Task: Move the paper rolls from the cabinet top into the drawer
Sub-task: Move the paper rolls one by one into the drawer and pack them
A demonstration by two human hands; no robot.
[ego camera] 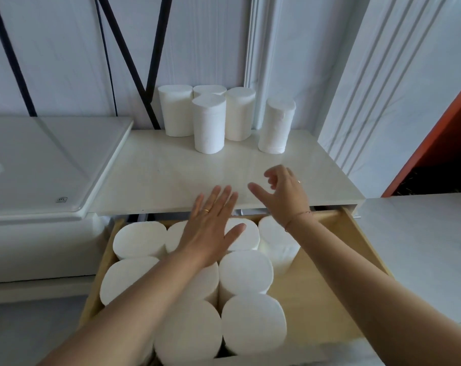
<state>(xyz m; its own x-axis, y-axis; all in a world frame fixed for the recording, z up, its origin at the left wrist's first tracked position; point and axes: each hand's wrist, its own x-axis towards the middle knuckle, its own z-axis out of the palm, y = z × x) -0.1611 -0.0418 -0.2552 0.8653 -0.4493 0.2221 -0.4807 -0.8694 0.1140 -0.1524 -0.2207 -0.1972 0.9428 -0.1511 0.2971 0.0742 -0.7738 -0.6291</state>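
Several white paper rolls (209, 124) stand upright at the back of the cream cabinet top (155, 178), one of them (276, 125) off to the right. Below, the wooden drawer (329, 299) is pulled out and holds several upright rolls (246, 272) packed on its left side. My left hand (211, 225) hovers flat with straight fingers over the drawer's back rolls, at the cabinet's front edge. My right hand (285, 191) is above the cabinet's front edge, fingers loosely curled, holding nothing.
A white appliance lid (39, 165) adjoins the cabinet on the left. Black metal bars (150, 75) lean on the white wall behind. An orange-red panel (440, 133) stands at the right. The drawer's right portion shows bare wood.
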